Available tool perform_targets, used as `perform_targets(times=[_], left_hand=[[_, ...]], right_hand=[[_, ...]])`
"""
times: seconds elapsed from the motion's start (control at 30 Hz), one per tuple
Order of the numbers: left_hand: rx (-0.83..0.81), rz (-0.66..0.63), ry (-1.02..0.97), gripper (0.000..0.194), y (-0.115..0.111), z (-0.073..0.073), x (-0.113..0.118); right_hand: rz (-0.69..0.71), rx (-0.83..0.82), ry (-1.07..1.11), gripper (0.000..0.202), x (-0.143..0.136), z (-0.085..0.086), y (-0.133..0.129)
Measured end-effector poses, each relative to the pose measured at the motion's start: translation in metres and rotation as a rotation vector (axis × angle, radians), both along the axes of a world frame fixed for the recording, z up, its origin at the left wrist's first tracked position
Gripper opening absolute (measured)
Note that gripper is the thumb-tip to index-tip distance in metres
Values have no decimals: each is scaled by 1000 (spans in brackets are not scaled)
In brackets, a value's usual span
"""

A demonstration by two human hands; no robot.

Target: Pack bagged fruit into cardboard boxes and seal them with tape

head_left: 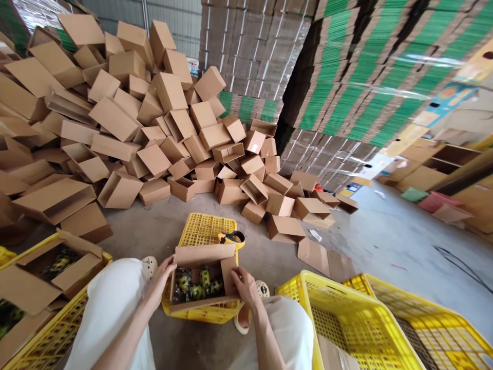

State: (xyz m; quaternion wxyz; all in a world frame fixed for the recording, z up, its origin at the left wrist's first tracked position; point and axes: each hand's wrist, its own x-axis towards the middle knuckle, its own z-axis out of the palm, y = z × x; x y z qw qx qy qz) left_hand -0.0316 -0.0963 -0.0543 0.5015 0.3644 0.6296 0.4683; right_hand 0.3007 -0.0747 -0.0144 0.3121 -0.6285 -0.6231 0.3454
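- Left hand (166,269): pinches left edge of open cardboard carton (205,252)
- Right hand (245,287): pinches carton's right flap
- Carton: rests on yellow plastic crate (197,229), near tape dispenser (227,238)

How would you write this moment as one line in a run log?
open carton: on yellow crate, green items inside | left hand: touching left edge | right hand: touching right flap | tape dispenser: behind carton

So the carton (205,252) sits on a plastic crate (200,226) (tape dispenser (231,238) just behind it), cardboard boxes (154,159) heaped beyond, other crates (362,329) either side.
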Motion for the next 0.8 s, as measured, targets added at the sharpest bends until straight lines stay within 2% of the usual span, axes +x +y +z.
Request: perform_targets(times=[0.1,0.23,0.33,0.4,0.53,0.6,0.7,0.8], left_hand=[[-97,-23,-192,73,-3,-5,3],[-149,-100,-306,90,-8,-12,10],[-142,-57,-388,92,-7,-16,8],[-148,-28,-432,93,-6,-17,5],[-153,-16,-473,89,-4,-12,1],[-157,-21,-489,84,-4,-7,1],[-181,-13,-455,77,-5,0,2],[-175,2,-308,71,-3,0,1]], right_hand=[[-20,-6,-4,48,-3,0,1],[-13,-30,79,55,1,1,-2],[-15,-35,142,48,19,2,-7],[-3,-59,95,44,37,2,-11],[144,-119,-14,47,62,0,-18],[172,-125,-18,47,62,-4,-17],[64,-63,-88,39,49,-14,-8],[-29,50,-163,38,30,-28,2]])
